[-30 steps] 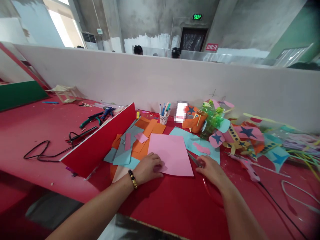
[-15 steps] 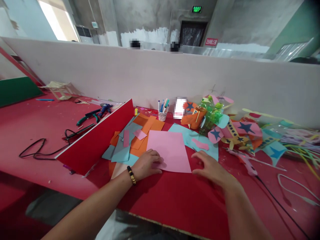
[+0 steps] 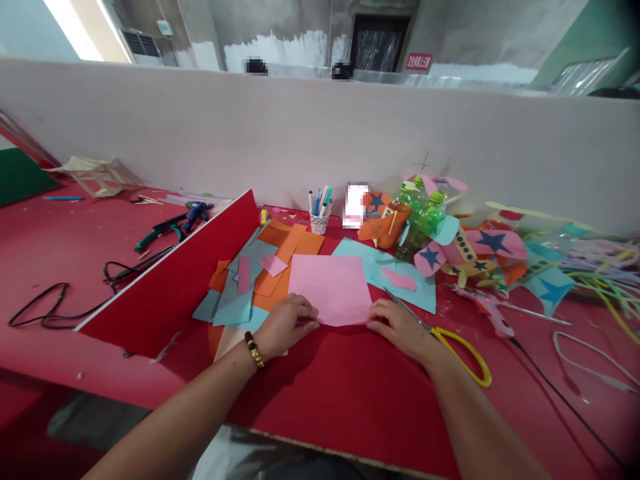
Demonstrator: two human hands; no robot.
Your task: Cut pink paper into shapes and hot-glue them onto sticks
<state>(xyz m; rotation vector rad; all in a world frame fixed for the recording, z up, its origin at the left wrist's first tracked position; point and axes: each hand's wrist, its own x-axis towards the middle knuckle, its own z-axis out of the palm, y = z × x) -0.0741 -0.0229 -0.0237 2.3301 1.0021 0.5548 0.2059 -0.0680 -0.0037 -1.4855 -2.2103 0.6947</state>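
Note:
A pink sheet of paper [image 3: 330, 287] lies before me, its near edge lifted slightly and bowed. My left hand [image 3: 290, 325] pinches its near left corner, a beaded bracelet [image 3: 254, 350] on the wrist. At the near right corner, my right hand [image 3: 397, 327] has its thumb and fingers closed on the paper. Scissors with yellow handles [image 3: 463, 353] rest beside and partly behind my right hand. Orange paper pieces [image 3: 287, 250] and grey-blue ones [image 3: 235, 300] are piled at the left. Light blue paper [image 3: 423, 283] carrying a pink scrap [image 3: 400, 279] lies behind the right hand.
A red board [image 3: 175, 287] stands upright at left, with pliers [image 3: 160, 233] beyond it. A cup of pens [image 3: 319, 222] stands at the back. To the right are green bottles [image 3: 425, 223], paper-decorated models [image 3: 493, 247] and a pink glue gun [image 3: 487, 310] with its cord.
My right hand has moved in from beside the sheet and taken its near right corner. The left hand now grips the left corner, and the near edge is raised. The yellow scissors have become visible.

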